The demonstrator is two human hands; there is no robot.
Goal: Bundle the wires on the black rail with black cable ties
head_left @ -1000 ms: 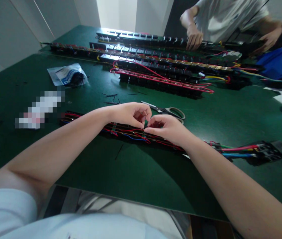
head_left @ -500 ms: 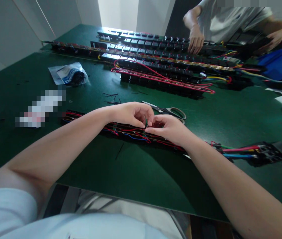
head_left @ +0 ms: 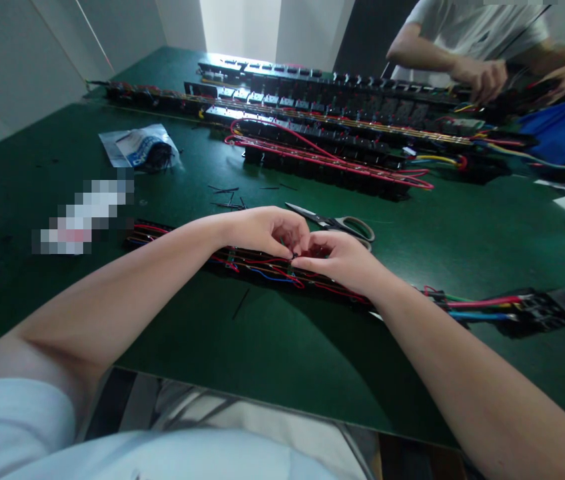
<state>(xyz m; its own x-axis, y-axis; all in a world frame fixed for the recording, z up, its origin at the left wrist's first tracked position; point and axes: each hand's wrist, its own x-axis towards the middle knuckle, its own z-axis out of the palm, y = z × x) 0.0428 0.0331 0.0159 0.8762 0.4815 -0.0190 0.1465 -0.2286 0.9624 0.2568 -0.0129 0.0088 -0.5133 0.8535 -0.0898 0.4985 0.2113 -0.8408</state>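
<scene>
Both hands are meeting over the middle of the long socket strip [head_left: 250,259], which is lying flat across the near part of the green mat [head_left: 272,347], open side up with its red and blue wires [head_left: 268,275] showing. The left hand [head_left: 267,230] is curling in, thumb and forefinger pinching a small black piece, by the look of it a cable tie [head_left: 294,254]. The right hand [head_left: 342,257] is pinching the same spot from the other side, fingertips almost touching, so the tie is being held right at the wire bundle. Both forearms are hanging low over the mat, probably for steadiness.

The scissors [head_left: 337,223] are lying just behind the hands, within easy reach. Short black offcuts [head_left: 225,193] are scattered beyond them, and a bag [head_left: 140,150] of black ties is sitting further off to the left. A stack of strips [head_left: 322,140] is filling the far side, where a co-worker's hand [head_left: 480,77] is working near a blue bin [head_left: 560,130].
</scene>
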